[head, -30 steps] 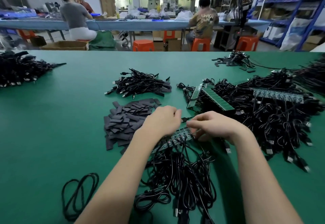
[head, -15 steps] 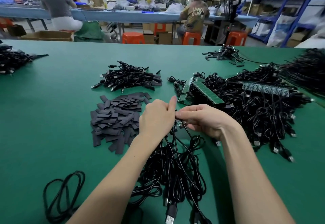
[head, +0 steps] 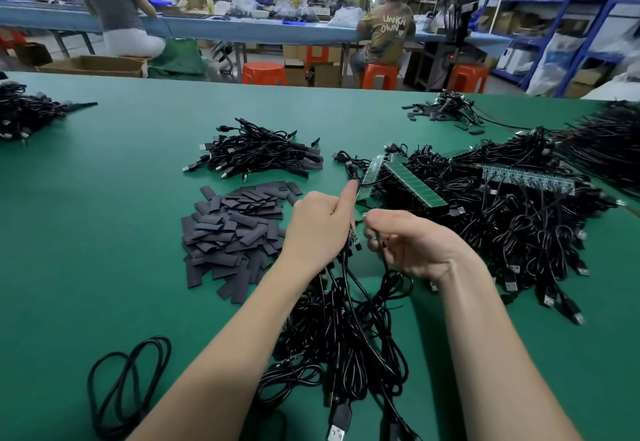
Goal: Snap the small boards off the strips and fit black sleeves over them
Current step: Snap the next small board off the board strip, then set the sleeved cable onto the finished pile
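The left hand (head: 317, 229) grips the strip (head: 353, 234) and the right hand (head: 412, 243) pinches a cable (head: 384, 260); a crooked snap may tear its wire.

On the worktop (head: 104, 232), the sleeve pile (head: 235, 232) lies left of the hands, a cable bundle (head: 256, 155) behind it, and the board strips (head: 412, 182) on tangled cables (head: 512, 232) to the right.

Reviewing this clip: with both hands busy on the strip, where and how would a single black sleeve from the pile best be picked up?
Take a sleeve on the near-left fringe of the sleeve pile, where single flat pieces lie apart on the green table. Pinch it across its narrow width at one end, coming from above. The left hand is nearest; it and the right hand now hold wired boards.
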`<state>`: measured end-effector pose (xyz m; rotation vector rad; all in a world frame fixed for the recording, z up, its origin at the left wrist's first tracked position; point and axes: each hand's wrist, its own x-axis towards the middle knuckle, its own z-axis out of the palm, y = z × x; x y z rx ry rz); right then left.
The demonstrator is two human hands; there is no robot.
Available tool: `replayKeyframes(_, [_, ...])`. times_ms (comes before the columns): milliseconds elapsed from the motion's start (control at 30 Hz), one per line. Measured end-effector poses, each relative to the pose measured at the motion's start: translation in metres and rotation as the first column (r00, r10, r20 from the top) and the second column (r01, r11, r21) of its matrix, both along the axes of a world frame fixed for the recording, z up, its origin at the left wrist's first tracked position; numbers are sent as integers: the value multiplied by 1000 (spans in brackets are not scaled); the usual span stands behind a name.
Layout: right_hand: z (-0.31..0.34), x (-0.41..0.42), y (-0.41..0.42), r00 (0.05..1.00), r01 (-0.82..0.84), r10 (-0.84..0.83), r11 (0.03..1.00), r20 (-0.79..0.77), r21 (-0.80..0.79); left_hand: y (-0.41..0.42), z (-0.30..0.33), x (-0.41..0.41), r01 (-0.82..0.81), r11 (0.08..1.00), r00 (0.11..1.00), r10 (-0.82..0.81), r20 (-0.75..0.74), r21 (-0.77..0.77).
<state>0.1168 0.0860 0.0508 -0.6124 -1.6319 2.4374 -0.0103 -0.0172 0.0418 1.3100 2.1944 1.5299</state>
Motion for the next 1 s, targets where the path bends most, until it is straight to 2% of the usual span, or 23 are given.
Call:
replayKeyframes(100, [8,7,3,994,104,-104,994,-25,24,-2,-4,-8,-26,998,997,30,65,-61])
replayKeyframes(167, [16,8,2,988,152,-150,986,-42,64,-2,-9,-6,-16,992,999,23,46,-128])
replayKeyframes(267, [34,12,-1,991,70,-62,995,-117,69,1,-19,6,88,936,994,-104,-26,-342])
replayKeyframes(300, [42,15,-2,990,28,-15,995,-138,95,1,-22,10,107,924,989,-136,-54,-368])
replayKeyframes(367, [53,17,-3,989,48,-21,982,-149,182,0,-23,15,104,960,985,-136,-108,-259])
replayKeyframes(400, [55,15,-2,986,127,-96,963,-136,239,0,-22,16,93,984,989,-109,-102,-149])
replayKeyframes(433, [57,10,-2,974,223,-197,927,-113,303,1,-19,18,85,996,996,-86,-38,-36])
replayKeyframes(500, [53,-1,-4,918,390,-383,820,-105,419,4,-12,19,102,986,958,-133,256,132])
replayKeyframes(567, [47,-12,-8,873,473,-470,742,-135,476,7,-8,21,150,960,809,-256,530,235])
replayKeyframes(600, [44,-17,-10,859,490,-491,709,-143,508,7,-9,20,166,949,747,-298,595,267])
replayKeyframes(733, [35,-29,-15,833,451,-544,558,-103,696,6,-14,18,162,928,588,-364,723,335])
replayKeyframes(867, [41,-33,-19,797,346,-585,236,-151,908,7,-19,17,76,955,536,-283,795,288])
replayKeyframes(933, [48,-39,-27,829,334,-523,183,-196,925,7,-20,16,62,964,514,-252,820,257])
replayKeyframes(1000, [50,-52,-41,896,234,-416,146,-155,961,5,-21,17,85,969,522,-240,818,230])
